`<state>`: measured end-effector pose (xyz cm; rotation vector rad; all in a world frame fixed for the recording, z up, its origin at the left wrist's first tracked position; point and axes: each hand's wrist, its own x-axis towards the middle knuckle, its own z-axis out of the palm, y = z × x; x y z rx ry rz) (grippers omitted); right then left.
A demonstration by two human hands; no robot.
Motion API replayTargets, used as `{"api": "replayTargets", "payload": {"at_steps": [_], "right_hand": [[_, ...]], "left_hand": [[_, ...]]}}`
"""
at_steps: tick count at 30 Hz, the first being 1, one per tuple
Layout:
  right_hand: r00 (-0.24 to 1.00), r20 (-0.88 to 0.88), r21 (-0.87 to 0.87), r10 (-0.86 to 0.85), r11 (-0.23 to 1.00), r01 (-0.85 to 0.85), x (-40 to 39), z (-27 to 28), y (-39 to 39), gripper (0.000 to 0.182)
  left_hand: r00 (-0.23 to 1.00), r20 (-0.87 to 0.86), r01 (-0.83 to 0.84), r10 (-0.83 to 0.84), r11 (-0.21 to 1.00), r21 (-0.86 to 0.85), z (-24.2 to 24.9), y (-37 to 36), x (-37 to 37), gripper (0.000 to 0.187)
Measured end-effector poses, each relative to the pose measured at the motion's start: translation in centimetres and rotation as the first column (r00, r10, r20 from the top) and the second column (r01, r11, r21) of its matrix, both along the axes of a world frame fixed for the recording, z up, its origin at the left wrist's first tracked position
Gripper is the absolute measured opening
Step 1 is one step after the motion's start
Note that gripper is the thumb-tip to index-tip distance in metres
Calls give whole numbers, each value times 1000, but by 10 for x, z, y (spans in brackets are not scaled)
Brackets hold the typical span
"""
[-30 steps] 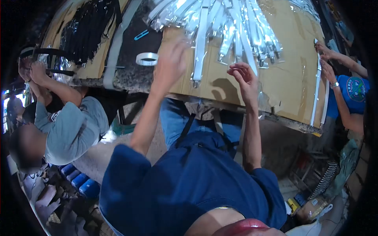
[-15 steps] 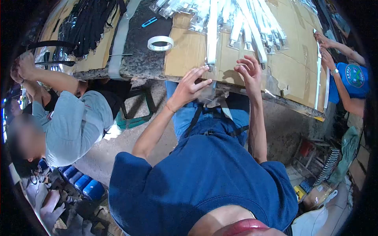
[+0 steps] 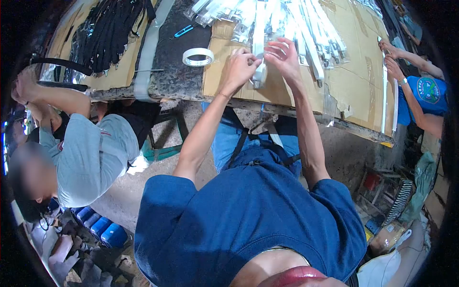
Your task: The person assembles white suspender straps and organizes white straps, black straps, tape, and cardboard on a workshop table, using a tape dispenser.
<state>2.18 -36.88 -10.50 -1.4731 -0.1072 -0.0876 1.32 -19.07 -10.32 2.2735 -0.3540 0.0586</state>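
Note:
A white strap with a metal end, apparently in a clear plastic sleeve, lies lengthwise in front of me on the cardboard. My left hand is at the strap's left edge, thumb and bent fingers closed on it near its lower end. Across the strap, my right hand has curved, parted fingers, with thumb and fingertips close to the right edge; no firm grip shows. More white straps in clear sleeves fan out beyond and to the right, their metal ends toward me.
A roll of white tape and a blue cutter lie left of the cardboard. Black straps are heaped farther left. One person sits at left; another person's hands work on a white strip at the right edge.
Both my hands have moved up the table and closer together at the strap. My left hand has left the strap's lower end; the loose plastic there no longer hangs over the edge.

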Motion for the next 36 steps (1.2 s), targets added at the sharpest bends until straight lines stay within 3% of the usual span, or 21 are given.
{"api": "replayTargets", "payload": {"at_steps": [2, 4, 6, 7, 9, 10, 12, 17, 19, 22, 24, 27, 30, 31, 33, 36], "right_hand": [[999, -43, -23, -21, 1000, 20, 10, -5, 1, 60], [988, -32, -175, -154, 974, 146, 16, -14, 3, 59], [984, 10, -193, -178, 965, 177, 19, -23, 6, 59], [978, 59, -208, -201, 955, 209, 19, -23, 9, 58], [976, 64, -225, -209, 950, 218, 16, -21, 13, 57], [973, 75, -240, -220, 943, 232, 14, -20, 14, 57], [973, 72, -266, -221, 936, 232, 13, -18, 16, 55], [960, 105, -286, -260, 916, 279, 17, -25, 11, 43], [941, 167, -235, -295, 915, 328, 20, -24, 6, 30], [947, 81, -249, -311, 914, 321, 29, -17, -12, 25], [957, 104, -225, -269, 931, 286, 40, -16, -25, 24], [998, 10, -458, 64, 888, -53, 51, 19, -28, 21], [986, -55, -583, 159, 796, -161, 68, 18, -26, 21], [985, -54, -583, 167, 795, -167, 71, 17, -25, 21], [934, -160, -579, 319, 736, -351, 76, 15, -23, 16], [900, -195, -617, 390, 664, -422, 83, 6, -20, 14]], "left_hand": [[999, 19, -46, 47, 998, -40, 1, -4, -3, 30], [995, 29, -93, 95, 992, -80, -2, -10, -6, 33], [929, 257, -195, 266, 943, -268, -6, -15, -9, 39], [930, 252, -198, 267, 943, -266, -7, -12, -9, 39], [895, 440, -57, 67, 998, -37, -8, -4, -10, 31], [898, 435, -59, 69, 998, -36, -11, -2, -11, 31], [912, 399, 91, -94, 995, 26, -17, -1, -11, 25], [895, 429, 101, -122, 992, 71, -32, -5, -6, 25], [897, 427, 94, -115, 993, 71, -31, -4, -7, 26], [904, 407, 100, -130, 991, 93, -26, -2, -9, 29], [907, 399, 96, -133, 989, 112, -26, -3, -9, 33], [917, 372, 102, -141, 987, 122, -25, -3, -11, 37], [908, 394, 97, -142, 987, 132, -24, -3, -11, 37], [909, 394, 89, -135, 987, 132, -25, -3, -10, 37], [913, 383, 90, -140, 985, 146, -29, -3, -10, 36], [915, 380, 90, -136, 987, 136, -26, -3, -10, 35]]}}
